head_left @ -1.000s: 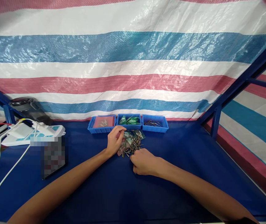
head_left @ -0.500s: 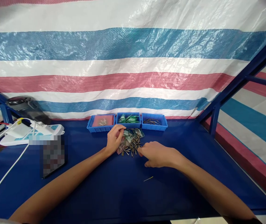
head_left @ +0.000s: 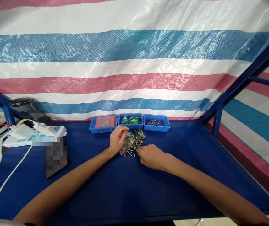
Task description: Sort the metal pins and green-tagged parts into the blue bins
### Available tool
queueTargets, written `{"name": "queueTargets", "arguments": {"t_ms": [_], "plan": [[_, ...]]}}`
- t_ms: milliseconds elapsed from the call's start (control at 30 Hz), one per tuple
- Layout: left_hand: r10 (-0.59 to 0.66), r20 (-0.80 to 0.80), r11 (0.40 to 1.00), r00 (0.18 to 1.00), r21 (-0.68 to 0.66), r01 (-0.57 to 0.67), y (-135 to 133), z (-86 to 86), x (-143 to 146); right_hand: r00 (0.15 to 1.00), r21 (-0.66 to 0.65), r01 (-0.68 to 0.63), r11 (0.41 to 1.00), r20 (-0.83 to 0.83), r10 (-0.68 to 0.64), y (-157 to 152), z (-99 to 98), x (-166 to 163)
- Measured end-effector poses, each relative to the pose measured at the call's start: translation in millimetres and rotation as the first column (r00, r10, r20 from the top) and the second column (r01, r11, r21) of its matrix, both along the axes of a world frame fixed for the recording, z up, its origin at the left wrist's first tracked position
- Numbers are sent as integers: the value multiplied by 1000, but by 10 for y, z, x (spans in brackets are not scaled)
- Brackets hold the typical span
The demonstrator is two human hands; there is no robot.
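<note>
A heap of small metal pins and little green and pink bags [head_left: 134, 142] lies on the blue table [head_left: 125, 188] in front of three blue trays. My left hand [head_left: 117, 140] rests on the heap's left side, fingers curled over a bag. My right hand [head_left: 151, 156] sits at the heap's lower right edge, fingers bent and pinched together at the pins. What the fingertips hold is too small to make out.
Pink-lined tray [head_left: 103, 123], tray of green bags [head_left: 130, 121] and tray of pins [head_left: 156, 123] stand in a row at the back. At left lie a white power strip [head_left: 34, 134] with cables, a dark phone [head_left: 55, 157] and a black device [head_left: 28, 108]. A striped tarp hangs behind.
My right hand went out to the right, leaving a single pin on the table, then came back to the heap's edge. That loose pin is gone from view. My left hand stayed put.
</note>
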State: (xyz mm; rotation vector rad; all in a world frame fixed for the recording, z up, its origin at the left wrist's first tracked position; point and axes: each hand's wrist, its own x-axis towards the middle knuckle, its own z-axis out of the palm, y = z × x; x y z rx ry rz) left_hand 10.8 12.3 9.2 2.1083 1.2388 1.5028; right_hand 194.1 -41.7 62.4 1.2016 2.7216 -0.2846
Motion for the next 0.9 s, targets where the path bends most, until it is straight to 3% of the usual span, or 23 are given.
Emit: {"name": "queueTargets", "arguments": {"t_ms": [100,200,267,400,633,767,900], "plan": [[12,6,1000,1000,-17,-12,-2,7,1,919,-22,193,981,-346,-189,295,-80,-76],[11,0,998,1000,-56,-11,4,6,2,663,-103,344,933,-678,-319,424,-242,-126],[-15,-19,998,1000,-69,13,12,4,4,536,-131,392,911,-772,-342,432,-372,-132],[-109,-95,992,989,-77,102,29,0,14,409,-202,406,891,-832,-375,419,-569,-112],[-235,-196,972,952,-76,224,46,-44,19,340,-266,397,878,-847,-410,459,-656,-115],[-209,-168,978,963,-16,210,22,-47,10,339,-280,362,889,-849,-405,448,-628,-111],[-143,-118,989,983,5,145,-4,-48,1,382,-201,328,923,-866,-324,424,-574,-103]]}}
